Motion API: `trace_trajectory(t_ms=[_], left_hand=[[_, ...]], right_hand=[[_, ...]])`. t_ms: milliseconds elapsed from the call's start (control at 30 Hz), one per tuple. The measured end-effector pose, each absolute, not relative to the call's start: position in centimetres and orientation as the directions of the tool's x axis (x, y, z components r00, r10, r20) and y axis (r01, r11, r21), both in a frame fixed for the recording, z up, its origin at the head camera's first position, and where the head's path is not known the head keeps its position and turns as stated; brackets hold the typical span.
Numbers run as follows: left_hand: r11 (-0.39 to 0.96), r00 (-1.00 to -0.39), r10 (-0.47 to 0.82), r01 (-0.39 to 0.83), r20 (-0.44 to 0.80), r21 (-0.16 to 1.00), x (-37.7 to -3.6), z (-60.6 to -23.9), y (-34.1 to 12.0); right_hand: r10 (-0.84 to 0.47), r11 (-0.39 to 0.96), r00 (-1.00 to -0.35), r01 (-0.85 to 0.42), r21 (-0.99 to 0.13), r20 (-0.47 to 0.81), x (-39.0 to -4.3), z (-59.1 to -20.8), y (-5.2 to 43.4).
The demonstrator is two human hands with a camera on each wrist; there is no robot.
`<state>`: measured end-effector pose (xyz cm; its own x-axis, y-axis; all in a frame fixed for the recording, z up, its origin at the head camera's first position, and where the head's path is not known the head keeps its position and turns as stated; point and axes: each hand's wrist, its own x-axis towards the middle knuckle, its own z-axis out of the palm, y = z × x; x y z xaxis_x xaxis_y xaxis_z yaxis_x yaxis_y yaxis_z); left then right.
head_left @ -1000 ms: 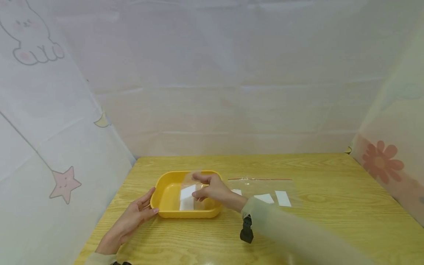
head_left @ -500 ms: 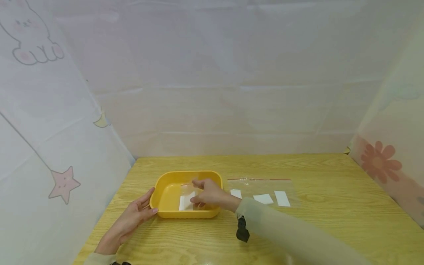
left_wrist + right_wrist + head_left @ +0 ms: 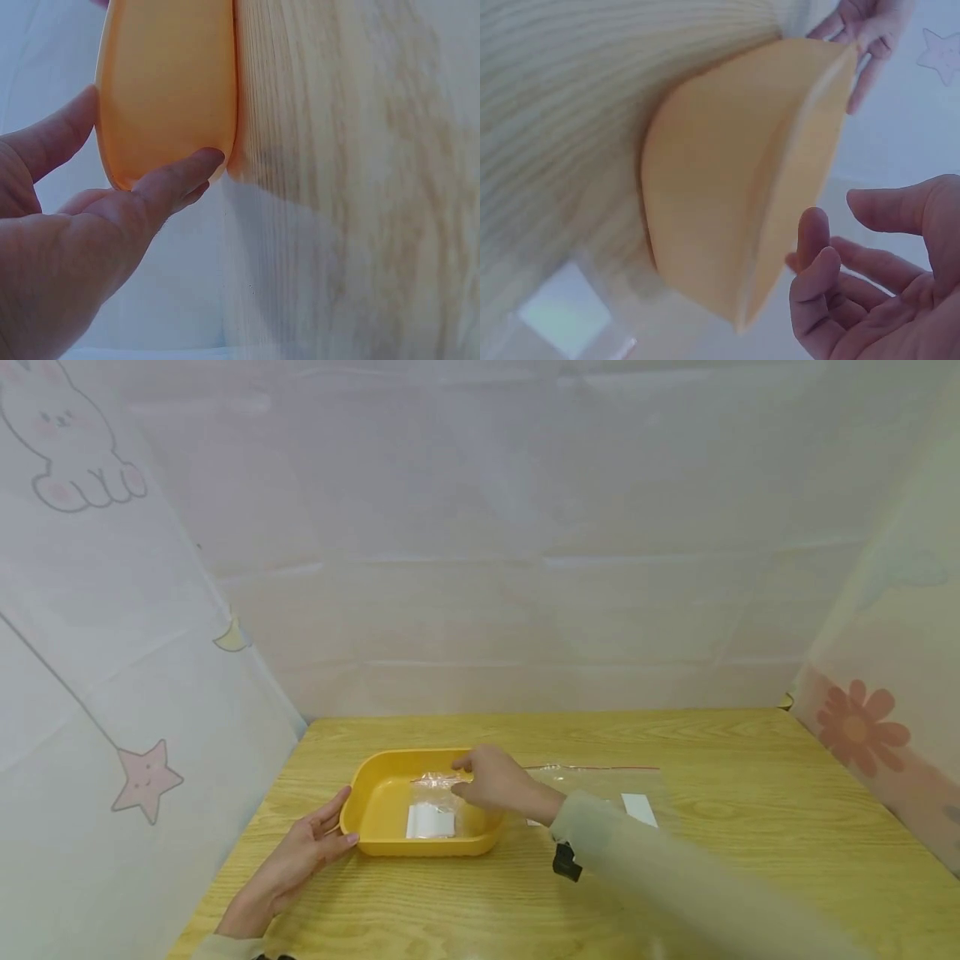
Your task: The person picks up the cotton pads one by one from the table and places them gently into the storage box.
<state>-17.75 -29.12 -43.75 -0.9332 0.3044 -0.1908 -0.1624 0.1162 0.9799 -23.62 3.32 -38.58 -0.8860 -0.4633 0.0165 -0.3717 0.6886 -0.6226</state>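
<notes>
The rectangular yellow plastic tray (image 3: 375, 806) looked smooth with a soft sheen, its outer wall matt in the wrist views. The small clear plastic bag (image 3: 435, 793) inside it was thin, glossy and crinkled, and held a matt white paper slip (image 3: 429, 820). The light wooden surface (image 3: 720, 852) showed a fine grain under a smooth, faintly shiny finish. On it lay a larger clear glossy plastic zip bag (image 3: 600, 774) and a matt white paper slip (image 3: 639, 809). Pale matt cloth sheets (image 3: 480, 527) hung around.
</notes>
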Motion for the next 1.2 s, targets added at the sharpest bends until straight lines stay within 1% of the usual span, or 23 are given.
trace_trajectory(t_ms=[167, 267, 400, 533, 667, 767, 900, 1000, 1067, 1200], left_hand=[[0.125, -0.934, 0.298, -0.168, -0.199, 0.978, -17.8, -43.8, -29.1], [0.126, -0.933, 0.3, -0.167, -0.198, 0.978, -17.8, -43.8, -29.1], [0.129, -0.931, 0.305, -0.167, -0.199, 0.978, -17.8, -44.0, -29.1], [0.133, -0.929, 0.309, -0.167, -0.201, 0.977, -17.7, -44.2, -29.2], [0.128, -0.929, 0.309, -0.172, -0.204, 0.977, -17.7, -44.1, -29.2], [0.129, -0.93, 0.304, -0.173, -0.205, 0.976, -17.7, -43.9, -29.2], [0.137, -0.93, 0.308, -0.166, -0.201, 0.977, -17.7, -43.8, -29.2], [0.141, -0.929, 0.309, -0.167, -0.204, 0.976, -17.8, -43.8, -29.2], [0.144, -0.929, 0.308, -0.17, -0.208, 0.975, -17.8, -43.8, -29.2], [0.143, -0.927, 0.312, -0.17, -0.207, 0.975, -17.8, -43.8, -29.1]], right_hand=[[-0.475, 0.639, -0.878, -0.396, -0.659, 0.067, -23.7, -36.8, 6.2], [-0.502, 0.596, -0.859, -0.427, -0.681, 0.099, -23.8, -36.4, 8.8], [-0.547, 0.581, -0.825, -0.497, -0.644, 0.143, -23.7, -36.1, 12.7], [-0.569, 0.59, -0.806, -0.54, -0.601, 0.165, -23.6, -36.2, 17.1], [-0.559, 0.6, -0.81, -0.541, -0.589, 0.175, -23.7, -37.4, 21.7], [-0.53, 0.641, -0.831, -0.523, -0.562, 0.168, -23.6, -38.8, 25.0], [-0.472, 0.711, -0.876, -0.443, -0.546, 0.097, -23.1, -40.8, 28.4], [-0.447, 0.726, -0.893, -0.402, -0.558, 0.063, -22.5, -42.6, 30.2], [-0.447, 0.726, -0.891, -0.412, -0.55, 0.079, -22.1, -43.8, 31.2], [-0.477, 0.72, -0.863, -0.493, -0.488, 0.168, -21.7, -45.9, 32.7]])
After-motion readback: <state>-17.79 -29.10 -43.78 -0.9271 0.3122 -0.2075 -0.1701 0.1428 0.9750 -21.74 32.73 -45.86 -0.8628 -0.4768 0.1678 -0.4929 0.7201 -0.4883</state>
